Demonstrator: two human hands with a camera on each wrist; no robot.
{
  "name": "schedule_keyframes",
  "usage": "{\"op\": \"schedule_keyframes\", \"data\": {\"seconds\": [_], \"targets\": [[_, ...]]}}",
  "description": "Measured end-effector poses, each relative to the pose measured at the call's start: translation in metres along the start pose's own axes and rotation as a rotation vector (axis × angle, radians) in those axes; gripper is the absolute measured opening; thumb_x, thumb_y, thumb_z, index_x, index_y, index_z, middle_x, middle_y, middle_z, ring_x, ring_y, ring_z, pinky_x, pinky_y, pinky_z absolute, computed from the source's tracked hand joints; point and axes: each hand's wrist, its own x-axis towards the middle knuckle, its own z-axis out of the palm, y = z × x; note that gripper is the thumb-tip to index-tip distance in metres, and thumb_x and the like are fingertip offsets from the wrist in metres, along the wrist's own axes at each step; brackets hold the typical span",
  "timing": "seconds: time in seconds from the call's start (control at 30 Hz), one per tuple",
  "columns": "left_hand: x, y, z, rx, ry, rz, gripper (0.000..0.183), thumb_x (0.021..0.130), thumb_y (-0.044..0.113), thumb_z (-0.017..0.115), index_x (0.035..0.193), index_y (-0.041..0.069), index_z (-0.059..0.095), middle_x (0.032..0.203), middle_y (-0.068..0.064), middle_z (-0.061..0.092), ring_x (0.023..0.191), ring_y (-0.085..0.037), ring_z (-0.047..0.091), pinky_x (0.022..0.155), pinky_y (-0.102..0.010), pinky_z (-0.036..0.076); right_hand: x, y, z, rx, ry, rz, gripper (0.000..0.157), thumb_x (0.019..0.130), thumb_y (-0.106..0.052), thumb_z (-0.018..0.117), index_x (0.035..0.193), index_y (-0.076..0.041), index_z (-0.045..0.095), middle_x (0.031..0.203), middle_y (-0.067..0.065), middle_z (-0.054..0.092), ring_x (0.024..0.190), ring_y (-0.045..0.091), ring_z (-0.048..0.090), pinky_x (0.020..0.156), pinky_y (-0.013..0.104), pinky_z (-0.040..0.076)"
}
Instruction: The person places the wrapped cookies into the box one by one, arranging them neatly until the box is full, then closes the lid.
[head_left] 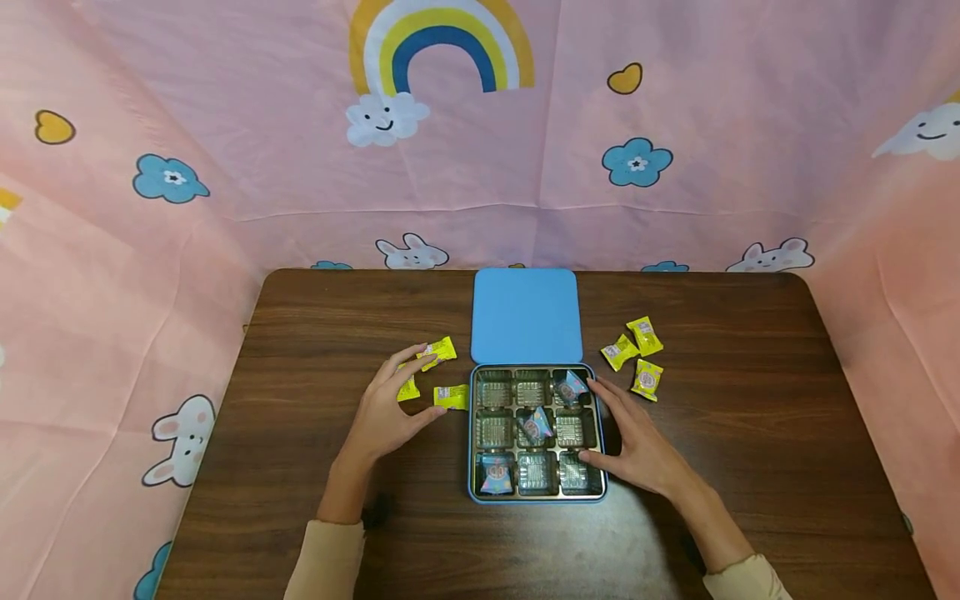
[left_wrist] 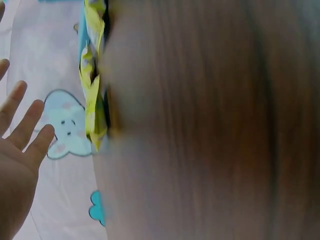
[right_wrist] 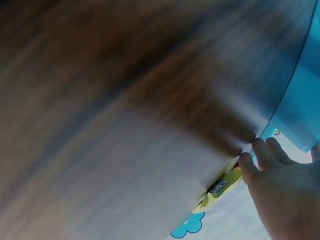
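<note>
A blue tin (head_left: 471, 433) with a divided tray stands before me, its lid (head_left: 527, 317) laid back behind it. Blue-wrapped candies sit in three compartments: far right (head_left: 572, 387), centre (head_left: 536, 426) and near left (head_left: 495, 474). My left hand (head_left: 390, 412), fingers spread, is over the yellow-wrapped candies left of the tin; one candy (head_left: 437, 354) is partly under its fingertips, another (head_left: 452, 397) lies near the thumb. It grips nothing in the left wrist view. Along the tin's right side is my right hand (head_left: 637, 442), fingers extended at the wall and thumb over the near right compartment.
Three yellow-wrapped candies (head_left: 647, 379) lie on the wooden table (head_left: 750, 417) to the right of the tin, beyond my right hand. A pink printed cloth (head_left: 300, 108) hangs behind the table and at both sides.
</note>
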Motion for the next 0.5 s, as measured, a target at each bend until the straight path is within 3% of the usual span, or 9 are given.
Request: {"op": "schedule_keyframes", "data": {"seconds": [0.17, 0.5], "targets": [[0.001, -0.007, -0.007, -0.048, 0.018, -0.019, 0.075, 0.075, 0.021, 0.09, 0.141, 0.01, 0.057, 0.149, -0.006, 0.045, 0.136, -0.031, 0.043, 0.103, -0.061, 0.04, 0.0, 0.001, 0.0, 0.003, 0.002, -0.004, 0.104, 0.077, -0.049, 0.083, 0.159, -0.028, 0.023, 0.161, 0.011, 0.025, 0.143, 0.04, 0.029, 0.101, 0.072, 0.032], [0.0, -0.017, -0.009, -0.052, 0.014, -0.059, 0.07, 0.077, 0.019, 0.088, 0.139, 0.008, 0.058, 0.147, -0.005, 0.047, 0.134, -0.032, 0.046, 0.105, -0.059, 0.038, -0.002, -0.001, 0.0, -0.02, -0.002, 0.0, 0.107, 0.078, -0.05, 0.082, 0.161, -0.028, 0.018, 0.159, 0.012, 0.027, 0.141, 0.041, 0.031, 0.101, 0.071, 0.034]]}}
